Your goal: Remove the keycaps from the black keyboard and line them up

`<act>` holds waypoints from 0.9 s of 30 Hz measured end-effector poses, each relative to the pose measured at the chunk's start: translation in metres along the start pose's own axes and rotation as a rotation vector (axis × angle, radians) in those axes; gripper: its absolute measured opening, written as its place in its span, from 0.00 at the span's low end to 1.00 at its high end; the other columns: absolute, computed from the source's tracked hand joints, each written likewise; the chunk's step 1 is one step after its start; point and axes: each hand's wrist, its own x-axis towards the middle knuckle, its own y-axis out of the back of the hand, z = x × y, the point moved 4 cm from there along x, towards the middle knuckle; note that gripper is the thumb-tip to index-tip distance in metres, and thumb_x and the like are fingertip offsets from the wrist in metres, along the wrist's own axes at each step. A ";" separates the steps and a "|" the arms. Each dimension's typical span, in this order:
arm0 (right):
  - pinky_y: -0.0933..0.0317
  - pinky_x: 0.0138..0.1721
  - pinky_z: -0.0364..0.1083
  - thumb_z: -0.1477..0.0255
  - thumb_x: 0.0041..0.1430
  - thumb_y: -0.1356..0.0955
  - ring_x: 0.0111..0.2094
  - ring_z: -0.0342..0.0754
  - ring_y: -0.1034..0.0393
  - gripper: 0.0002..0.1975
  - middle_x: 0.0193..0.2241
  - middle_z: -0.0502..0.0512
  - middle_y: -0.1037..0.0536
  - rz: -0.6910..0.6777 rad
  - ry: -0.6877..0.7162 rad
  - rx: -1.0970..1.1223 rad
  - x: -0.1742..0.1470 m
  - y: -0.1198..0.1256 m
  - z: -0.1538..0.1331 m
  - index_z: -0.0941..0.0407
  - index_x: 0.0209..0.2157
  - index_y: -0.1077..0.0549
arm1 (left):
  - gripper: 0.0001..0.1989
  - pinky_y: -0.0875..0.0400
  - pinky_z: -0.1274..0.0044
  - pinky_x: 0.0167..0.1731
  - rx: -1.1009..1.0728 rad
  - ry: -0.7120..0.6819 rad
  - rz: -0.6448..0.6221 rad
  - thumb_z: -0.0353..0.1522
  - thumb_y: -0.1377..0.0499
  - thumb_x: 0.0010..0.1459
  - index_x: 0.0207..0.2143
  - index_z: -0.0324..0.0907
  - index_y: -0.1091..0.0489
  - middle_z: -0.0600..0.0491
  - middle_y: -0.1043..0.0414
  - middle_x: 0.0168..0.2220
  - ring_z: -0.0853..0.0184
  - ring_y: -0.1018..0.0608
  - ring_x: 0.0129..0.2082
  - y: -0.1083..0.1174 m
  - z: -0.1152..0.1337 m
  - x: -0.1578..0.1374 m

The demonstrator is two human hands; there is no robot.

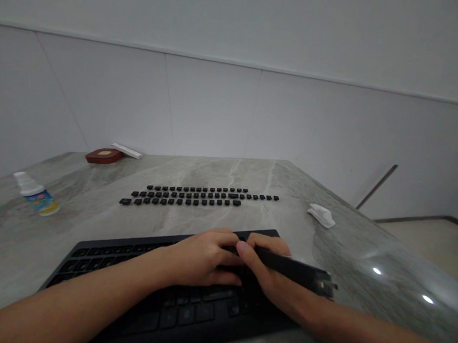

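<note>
The black keyboard (pixel 191 305) lies flat on the desk (pixel 84 210), close in front of me and under both my arms. My left hand (pixel 209 255) rests over its right-hand part, fingers half curled and a little spread; I cannot tell whether they pinch anything, since the tips are lost against the dark keys. My right hand (pixel 265 273) is closed around a slim dark tool (pixel 295 268), its thumb almost meeting my left fingers.

I judge the keyboard stiff and fairly light for its breadth, awkward to lift by one corner, and best held by the solid frame at its two short ends. The tool looks rigid and easy to wrap a palm around. The small black keycaps (pixel 196 195) beyond should be hard, very light and quick to skid on this glossy top, so I would pinch them by their sides.

The keyboard's long axis runs left to right across me, its right end slanting slightly farther away. The tool points outward from my grip, rightward and a bit toward me, ending in a blurred, shiny tip; its other end is hidden by my fingers. The keycaps stand in three rows, roughly parallel to the keyboard, between it and the wall (pixel 213 109).
</note>
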 end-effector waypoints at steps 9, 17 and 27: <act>0.45 0.20 0.40 0.63 0.61 0.36 0.17 0.40 0.40 0.19 0.14 0.46 0.35 -0.135 -0.124 0.231 0.003 -0.003 0.005 0.56 0.19 0.33 | 0.07 0.32 0.74 0.42 -0.128 0.087 0.016 0.32 0.40 0.63 0.38 0.37 0.25 0.49 0.27 0.34 0.65 0.28 0.38 0.012 -0.010 -0.002; 0.45 0.20 0.39 0.63 0.61 0.34 0.17 0.39 0.39 0.17 0.16 0.47 0.30 -0.120 -0.230 0.484 0.006 -0.005 0.020 0.57 0.21 0.32 | 0.09 0.35 0.73 0.42 -0.243 0.132 0.077 0.28 0.47 0.66 0.34 0.37 0.28 0.51 0.30 0.30 0.67 0.28 0.34 0.012 -0.004 -0.001; 0.45 0.25 0.41 0.68 0.61 0.35 0.21 0.40 0.40 0.16 0.17 0.46 0.35 -0.062 0.070 -0.002 0.010 0.006 0.016 0.56 0.20 0.33 | 0.11 0.36 0.71 0.41 -0.190 0.104 0.074 0.30 0.46 0.65 0.28 0.38 0.31 0.52 0.31 0.27 0.67 0.30 0.30 0.013 -0.004 -0.002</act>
